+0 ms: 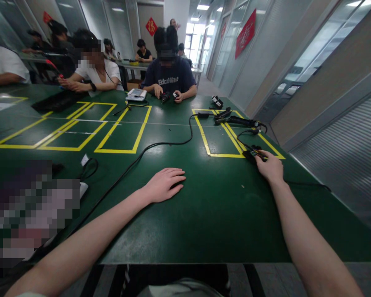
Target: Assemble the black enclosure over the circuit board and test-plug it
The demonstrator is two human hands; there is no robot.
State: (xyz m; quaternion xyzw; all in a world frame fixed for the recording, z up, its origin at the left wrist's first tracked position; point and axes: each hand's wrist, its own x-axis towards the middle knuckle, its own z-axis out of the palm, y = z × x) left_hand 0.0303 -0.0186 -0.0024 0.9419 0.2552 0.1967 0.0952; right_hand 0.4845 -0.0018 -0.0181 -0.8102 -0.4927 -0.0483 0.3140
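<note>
My left hand [164,185] lies flat on the green table [198,222], palm down, with its fingers stretched out and nothing in it. Further right, my right hand [270,168] is closed on the near end of a small black device with yellow parts [252,152]. That device rests at the lower corner of a yellow-taped rectangle [225,156]. My fingertips partly cover it, so its exact kind is unclear. A thin black cable loops from near it toward a long black tool-like object [239,120] lying behind.
A black cable [142,153] crosses the table to a small black box [203,115]. More taped rectangles [116,150] lie to the left. A black-and-white object [217,101] sits at the far right edge. Across the table, a person in a dark shirt [170,76] handles small parts.
</note>
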